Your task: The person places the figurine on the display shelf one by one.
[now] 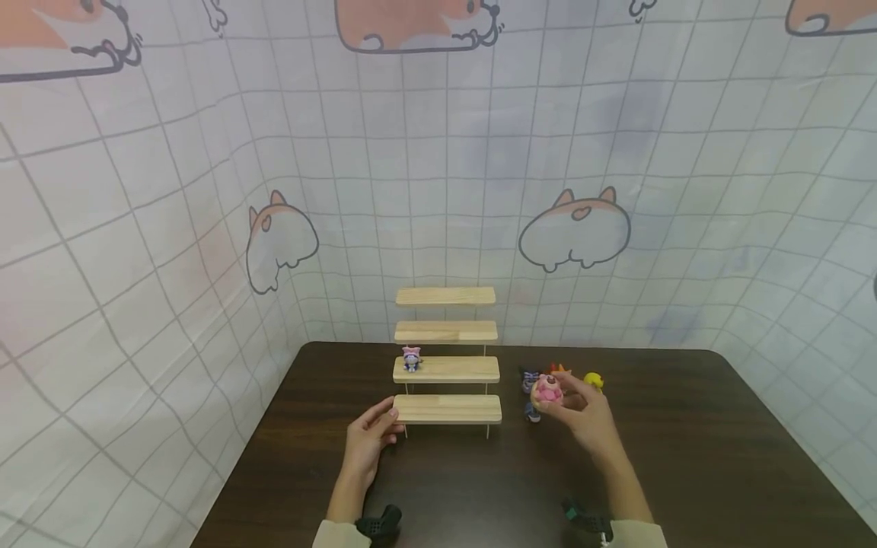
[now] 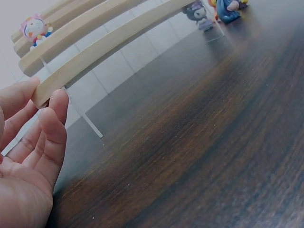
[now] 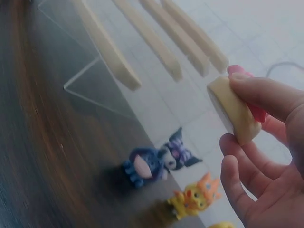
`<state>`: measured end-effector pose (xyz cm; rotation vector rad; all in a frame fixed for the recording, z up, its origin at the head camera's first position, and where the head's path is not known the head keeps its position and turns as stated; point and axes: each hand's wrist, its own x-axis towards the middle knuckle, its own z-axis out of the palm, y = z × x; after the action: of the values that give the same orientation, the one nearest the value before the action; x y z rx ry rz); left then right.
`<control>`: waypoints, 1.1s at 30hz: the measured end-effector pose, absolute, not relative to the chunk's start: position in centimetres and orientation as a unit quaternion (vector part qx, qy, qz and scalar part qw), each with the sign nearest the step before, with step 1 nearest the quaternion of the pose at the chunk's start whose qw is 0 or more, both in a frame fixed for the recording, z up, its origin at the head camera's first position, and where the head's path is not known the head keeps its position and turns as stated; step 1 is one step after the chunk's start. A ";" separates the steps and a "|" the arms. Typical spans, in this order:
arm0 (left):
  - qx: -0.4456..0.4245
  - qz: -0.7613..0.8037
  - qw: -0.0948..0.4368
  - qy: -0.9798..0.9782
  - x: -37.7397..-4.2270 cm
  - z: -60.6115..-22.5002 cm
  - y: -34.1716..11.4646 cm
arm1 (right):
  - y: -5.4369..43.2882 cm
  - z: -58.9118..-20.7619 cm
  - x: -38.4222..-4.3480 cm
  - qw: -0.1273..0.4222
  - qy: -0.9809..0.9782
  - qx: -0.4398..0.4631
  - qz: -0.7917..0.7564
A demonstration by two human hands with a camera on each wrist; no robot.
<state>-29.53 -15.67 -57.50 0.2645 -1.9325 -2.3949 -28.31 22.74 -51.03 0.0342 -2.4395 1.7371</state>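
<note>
Watching by remote feed, I see a person's right hand (image 1: 588, 418) pinch a pink toy figure (image 1: 548, 390) with a cream base between thumb and fingers, held above a dark tabletop (image 1: 466, 487) to the right of a four-tier wooden stand (image 1: 445, 296). The left hand (image 1: 365, 445) grips the left end of the lowest shelf (image 1: 448, 409) with thumb and fingers. One shelf up, near its left end, stands a pink-hatted figurine (image 1: 411, 359). In my right-wrist view, a blue figure (image 3: 142, 166) stands just beside a black-eared figure (image 3: 176, 154), an orange-and-yellow figure (image 3: 195, 195) near them.
</note>
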 end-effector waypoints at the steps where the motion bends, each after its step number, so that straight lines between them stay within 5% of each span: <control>1: 0.086 -0.775 0.026 -0.626 -29.5 -57.5 -15.7 | 22.5 -51.0 -28.3 0.074 -0.809 0.016 0.582; 33: 0.083 -0.775 0.027 -0.626 -29.6 -57.6 -15.7 | 14.5 -48.8 -28.7 0.089 -0.806 0.141 0.567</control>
<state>-29.56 -15.73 -57.56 0.2576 -1.9343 -2.3925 -28.73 14.47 -48.77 0.4205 -2.3991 1.6875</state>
